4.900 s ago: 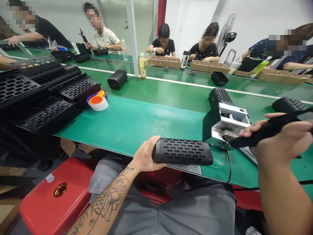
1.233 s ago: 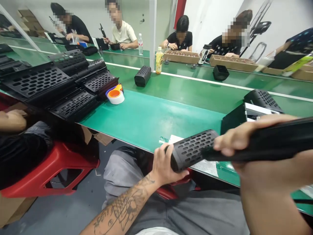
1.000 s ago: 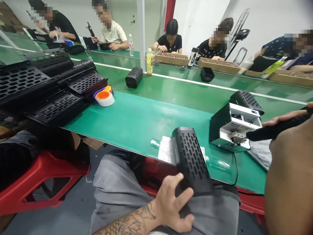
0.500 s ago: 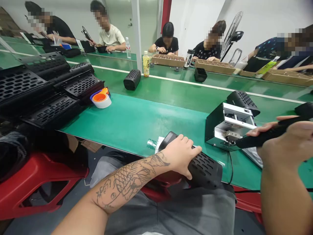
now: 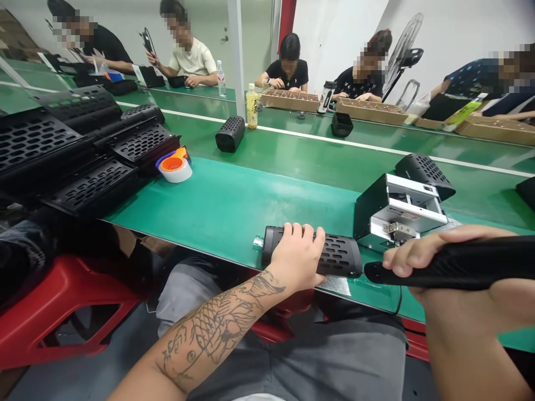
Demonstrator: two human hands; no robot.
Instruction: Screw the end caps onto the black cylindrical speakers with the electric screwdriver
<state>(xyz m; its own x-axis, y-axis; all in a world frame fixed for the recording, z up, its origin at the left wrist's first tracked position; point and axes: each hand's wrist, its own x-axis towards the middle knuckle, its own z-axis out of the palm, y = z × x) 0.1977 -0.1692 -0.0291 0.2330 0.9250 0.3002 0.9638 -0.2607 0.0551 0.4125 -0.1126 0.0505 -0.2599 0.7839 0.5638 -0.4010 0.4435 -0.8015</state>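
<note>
My left hand (image 5: 297,259) is wrapped over a black perforated housing (image 5: 341,257), which lies lengthwise along the front edge of the green bench. Its fingers curl over the far side and the thumb sits on the near side. In my right hand (image 5: 455,306) is a black electric screwdriver (image 5: 480,264), held almost level. The driver's narrow end points left, close to the housing's right end; whether they touch I cannot tell. Behind that hand stands a black and silver screw feeder (image 5: 412,203). A strip of clear tape (image 5: 258,243) shows beside the housing's left end.
Black perforated panels (image 5: 83,161) are stacked at the left, beside an orange and white tape dispenser (image 5: 175,167). Another black housing (image 5: 424,172) lies behind the feeder, and one (image 5: 229,133) near a yellow bottle (image 5: 252,108). Several co-workers sit across the bench. A red stool (image 5: 62,312) is at lower left.
The housing has turned from slanted at the edge to lying level along it, my left hand still on it. My right hand has brought the screwdriver left, away from the feeder.
</note>
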